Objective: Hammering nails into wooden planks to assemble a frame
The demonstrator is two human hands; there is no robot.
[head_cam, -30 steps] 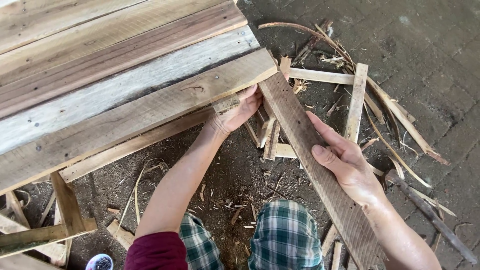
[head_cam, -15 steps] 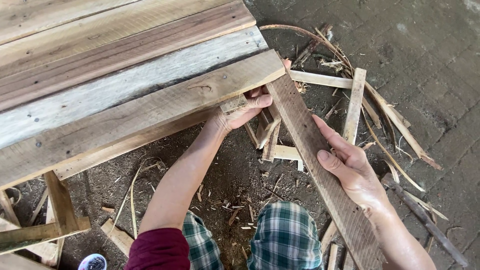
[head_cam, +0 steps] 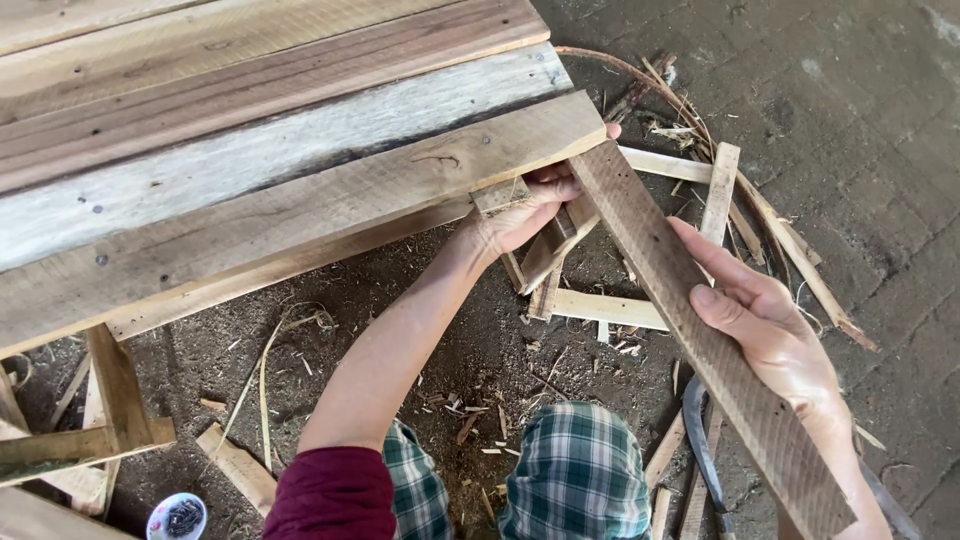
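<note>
At the pallet's (head_cam: pixel 300 190) corner, both hands, left (head_cam: pixel 525 210) and right (head_cam: pixel 770 325), clamped on one rough plank (head_cam: pixel 690 320).

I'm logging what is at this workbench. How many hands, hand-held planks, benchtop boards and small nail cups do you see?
Hands: 2, the left hand at the plank's far end and the right hand midway along it
Hand-held plank: 1
Benchtop boards: 5, the farthest cut off by the frame edge
Nail cup: 1
Total: 9
</note>
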